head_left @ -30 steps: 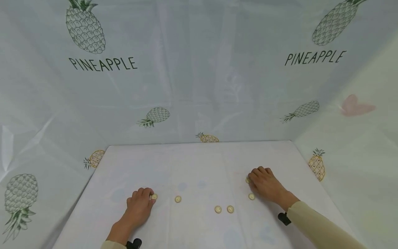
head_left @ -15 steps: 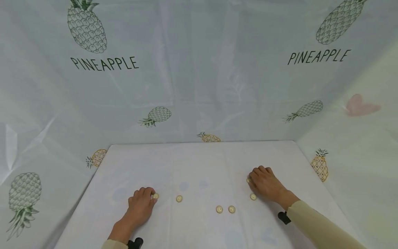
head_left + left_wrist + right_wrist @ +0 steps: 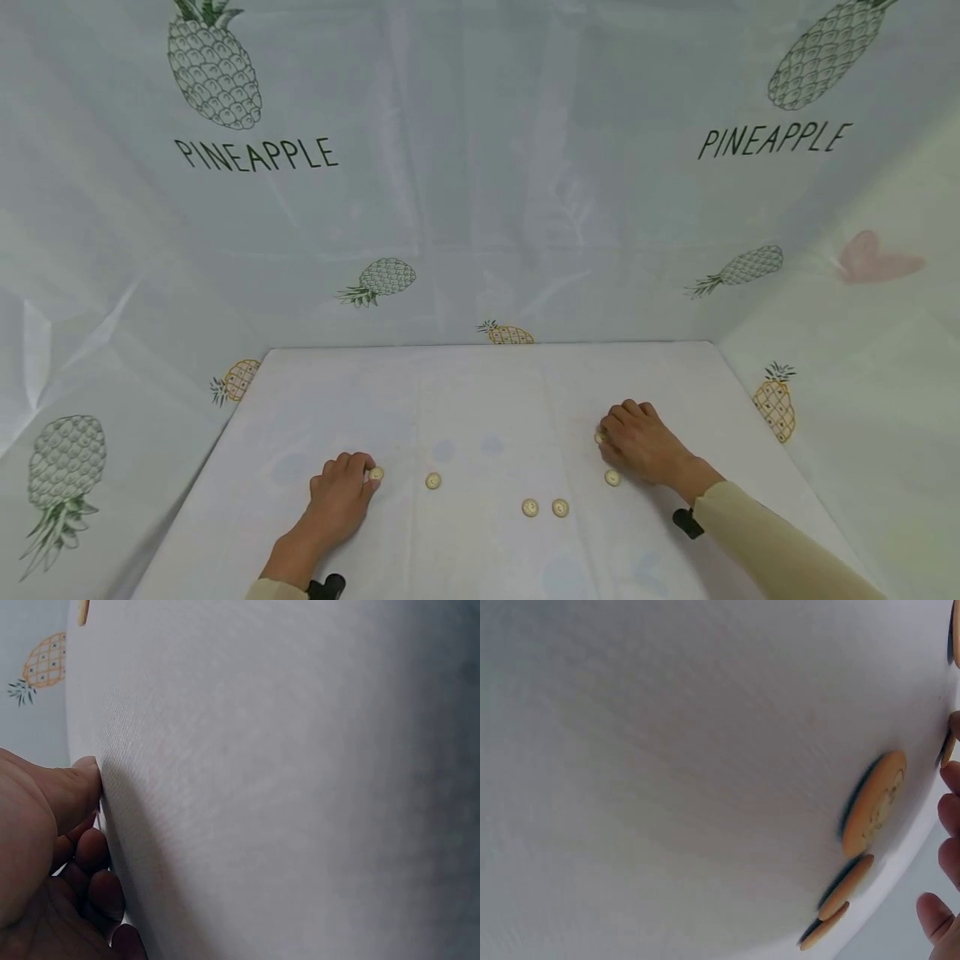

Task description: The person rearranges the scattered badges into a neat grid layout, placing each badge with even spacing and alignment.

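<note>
The left hand point(image 3: 339, 496) pinches the left disc point(image 3: 377, 473) between thumb and forefinger, low at the bench point(image 3: 480, 392), with the other fingers curled. In the left wrist view, the thumb tip and curled fingers are down at the white surface, and that disc cannot be made out.

The right hand point(image 3: 637, 443) reaches farther across and pinches the right disc point(image 3: 600, 437), whose near side shows past the fingertips. The right wrist view has fingertips on either side of a disc's edge at the border of the picture.

Four more discs lie flat on the bench, apart from the hands. A lone disc point(image 3: 432, 481) is to the right of the left hand. Two paired discs point(image 3: 545, 507) lie side by side, nearer the person, with a narrow gap between them. Another, the near disc point(image 3: 612, 477), lies just beside the right hand, on the person's side of the right disc. All six are pale, round and thin, with small markings on top.

Beige sleeves point(image 3: 765, 533) and black wrist straps point(image 3: 687, 523) show behind the hands. Pale sheeting point(image 3: 480, 183) printed with pineapples surrounds the bench.
</note>
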Motion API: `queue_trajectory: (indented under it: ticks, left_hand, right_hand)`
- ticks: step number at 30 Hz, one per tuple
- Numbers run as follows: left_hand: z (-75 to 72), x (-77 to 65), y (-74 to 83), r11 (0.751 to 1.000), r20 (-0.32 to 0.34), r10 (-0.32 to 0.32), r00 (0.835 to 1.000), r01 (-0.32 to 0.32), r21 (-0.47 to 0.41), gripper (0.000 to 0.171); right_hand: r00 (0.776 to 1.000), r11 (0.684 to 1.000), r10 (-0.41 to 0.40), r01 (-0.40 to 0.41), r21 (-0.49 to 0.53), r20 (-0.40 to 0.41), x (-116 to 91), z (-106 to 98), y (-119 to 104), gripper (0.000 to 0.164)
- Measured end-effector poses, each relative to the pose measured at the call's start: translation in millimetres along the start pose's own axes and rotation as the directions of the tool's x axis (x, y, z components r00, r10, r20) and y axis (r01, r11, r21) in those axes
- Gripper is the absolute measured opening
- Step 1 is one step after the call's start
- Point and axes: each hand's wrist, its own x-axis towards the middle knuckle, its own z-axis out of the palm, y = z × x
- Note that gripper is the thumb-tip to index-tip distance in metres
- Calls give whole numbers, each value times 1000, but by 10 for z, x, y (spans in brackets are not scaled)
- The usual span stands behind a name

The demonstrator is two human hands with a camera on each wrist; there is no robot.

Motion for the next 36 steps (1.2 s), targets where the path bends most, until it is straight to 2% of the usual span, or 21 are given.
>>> queue_trajectory:
  ticks: [9, 16, 21, 24, 26, 30, 36]
  left_hand:
    - [1, 34, 27, 1000, 1, 2, 1000, -2, 17, 22]
    - [22, 55, 35, 1000, -4, 15, 1000, -15, 13, 23]
    - [-4, 24, 9, 998, 3, 28, 1000, -28, 61, 23]
    - [-25, 47, 20, 995, -5, 48, 999, -47, 93, 23]
    - [-36, 56, 28, 994, -4, 56, 998, -56, 96, 23]
    - [-41, 49, 21, 997, 22, 33, 999, -34, 70, 23]
    - [-22, 50, -12, 999, 57, 12, 998, -14, 31, 23]
  right_hand:
    - [999, 1000, -15, 15, 19, -37, 34, 1, 47, 22]
    - [997, 995, -36, 29, -99, -69, 114, -18, 37, 25]
    - [990, 981, -91, 71, -181, -106, 214, -15, 14, 29]
    - [989, 977, -96, 72, -199, -116, 259, -25, 21, 30]
    - [989, 978, -91, 67, -197, -116, 285, -33, 27, 30]
    - [990, 980, -88, 67, -186, -109, 371, -50, 43, 29]
    - [991, 986, -83, 67, -153, -102, 626, -89, 102, 26]
